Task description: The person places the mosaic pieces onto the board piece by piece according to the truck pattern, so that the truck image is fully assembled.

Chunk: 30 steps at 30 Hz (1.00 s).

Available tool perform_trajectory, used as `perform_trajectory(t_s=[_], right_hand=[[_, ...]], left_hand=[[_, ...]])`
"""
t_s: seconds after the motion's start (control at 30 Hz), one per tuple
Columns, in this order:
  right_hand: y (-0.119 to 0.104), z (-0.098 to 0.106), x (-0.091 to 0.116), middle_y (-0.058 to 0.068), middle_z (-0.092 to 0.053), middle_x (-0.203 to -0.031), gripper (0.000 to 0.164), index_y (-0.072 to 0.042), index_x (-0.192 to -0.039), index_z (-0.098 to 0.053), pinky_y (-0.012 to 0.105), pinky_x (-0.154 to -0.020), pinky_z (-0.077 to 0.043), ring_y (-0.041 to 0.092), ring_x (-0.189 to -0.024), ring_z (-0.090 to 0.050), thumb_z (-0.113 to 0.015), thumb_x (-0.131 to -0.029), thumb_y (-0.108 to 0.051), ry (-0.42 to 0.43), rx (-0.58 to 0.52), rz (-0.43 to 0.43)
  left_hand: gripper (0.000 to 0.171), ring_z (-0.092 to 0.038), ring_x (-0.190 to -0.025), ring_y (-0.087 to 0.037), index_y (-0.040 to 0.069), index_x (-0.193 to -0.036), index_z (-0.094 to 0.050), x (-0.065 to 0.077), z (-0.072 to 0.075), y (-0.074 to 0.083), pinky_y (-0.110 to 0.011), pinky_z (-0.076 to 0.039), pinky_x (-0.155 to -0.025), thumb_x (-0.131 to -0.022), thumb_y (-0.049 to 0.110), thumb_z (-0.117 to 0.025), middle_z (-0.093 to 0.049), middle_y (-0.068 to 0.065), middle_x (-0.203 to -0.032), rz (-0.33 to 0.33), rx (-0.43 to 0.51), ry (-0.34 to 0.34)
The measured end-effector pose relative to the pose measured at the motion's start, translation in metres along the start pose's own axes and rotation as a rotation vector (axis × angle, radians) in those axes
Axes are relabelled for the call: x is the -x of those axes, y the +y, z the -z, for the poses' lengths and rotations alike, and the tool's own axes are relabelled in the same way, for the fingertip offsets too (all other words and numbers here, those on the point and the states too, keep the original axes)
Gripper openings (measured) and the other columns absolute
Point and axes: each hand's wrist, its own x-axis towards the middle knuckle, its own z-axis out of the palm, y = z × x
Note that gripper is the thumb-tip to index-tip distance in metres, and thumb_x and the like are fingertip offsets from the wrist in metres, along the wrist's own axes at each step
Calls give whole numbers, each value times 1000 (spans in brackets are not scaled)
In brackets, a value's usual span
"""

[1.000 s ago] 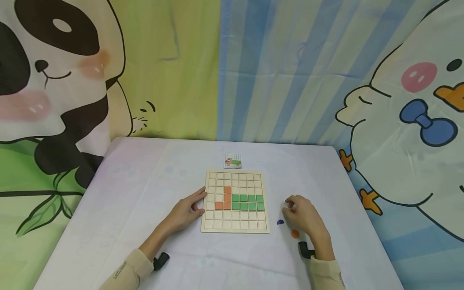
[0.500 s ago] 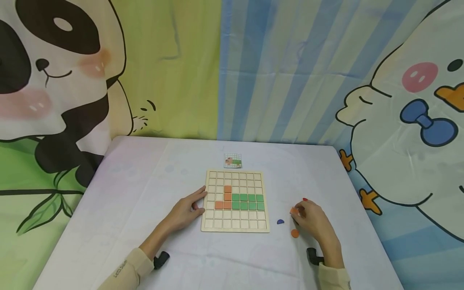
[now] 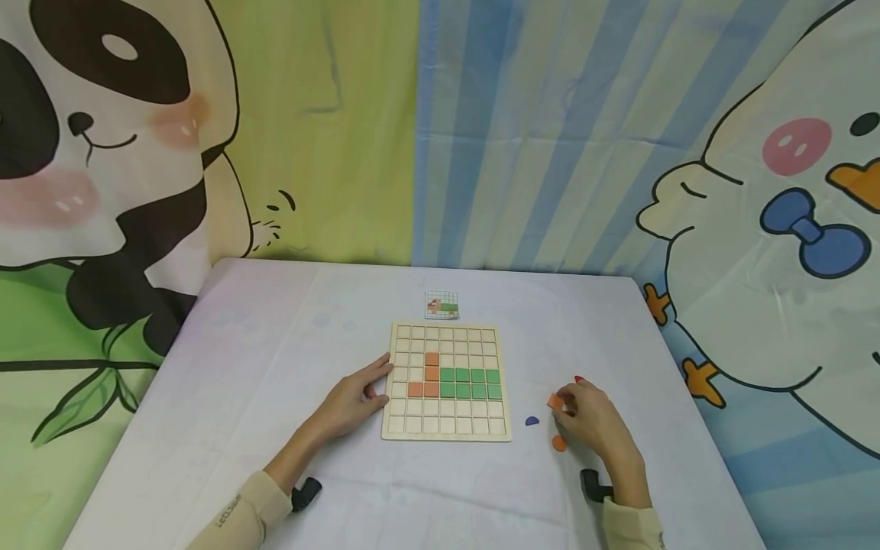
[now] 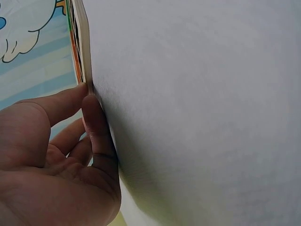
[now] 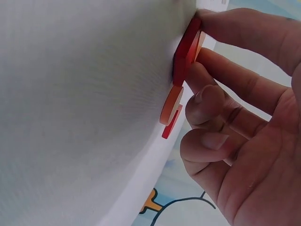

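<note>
Head view: left hand (image 3: 349, 403) rests spread against board (image 3: 445, 426), right hand (image 3: 590, 418) pinches orange piece (image 3: 554, 401).

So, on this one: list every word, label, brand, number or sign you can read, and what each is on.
No text reads clearly.
Left sleeve: dark lettering near the cuff, too small and blurred to quote.
Right sleeve: a trace of dark marking at the frame's lower edge, unreadable.
Card: a gridded picture; any text is too small to make out.
Board and backdrop: no lettering visible.
</note>
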Motion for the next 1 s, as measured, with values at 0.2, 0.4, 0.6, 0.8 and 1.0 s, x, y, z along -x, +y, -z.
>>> perform_trajectory(t_s=[0.2,0.4,0.6,0.8,1.0], right_hand=[[1,0,-1,9,-69,-97,28,-1,-111,-76,38,-77,-55,22,-85,-57,-83,-87,-12,4,-12,3],[-4,0,-3,9,-70,-100,26,-2,-110,-76,39,-76,-57,22,-85,-59,-81,-87,-11,0,-16,-1],[-15,0,-8,10,-70,-106,25,-2,-111,-76,40,-79,-55,23,-88,-60,-80,-89,-13,17,-7,28],[-31,-2,-13,9,-71,-108,22,-3,-109,-76,38,-79,-55,20,-89,-61,-78,-89,-13,40,-16,115],[-49,-8,-20,5,-71,-105,20,-4,-105,-76,36,-80,-55,20,-92,-65,-82,-88,-14,55,-5,217]], left_hand=[[66,-49,-75,-7,6,-158,-50,0,0,0,-24,-41,-68,-96,7,-75,-37,-3,-173,8,15,-5],[66,-49,-74,-7,5,-157,-50,0,0,0,-23,-41,-66,-96,7,-75,-37,-4,-173,8,18,2],[67,-50,-76,-8,7,-158,-49,-1,-1,-1,-24,-41,-69,-97,10,-75,-36,-1,-174,17,12,-12],[67,-50,-76,-8,7,-158,-50,-1,-1,-2,-24,-41,-70,-97,9,-75,-36,-1,-174,13,9,-13],[66,-50,-76,-8,7,-158,-50,-1,-1,-2,-24,-41,-71,-97,9,-75,-35,-1,-174,17,6,-11]])
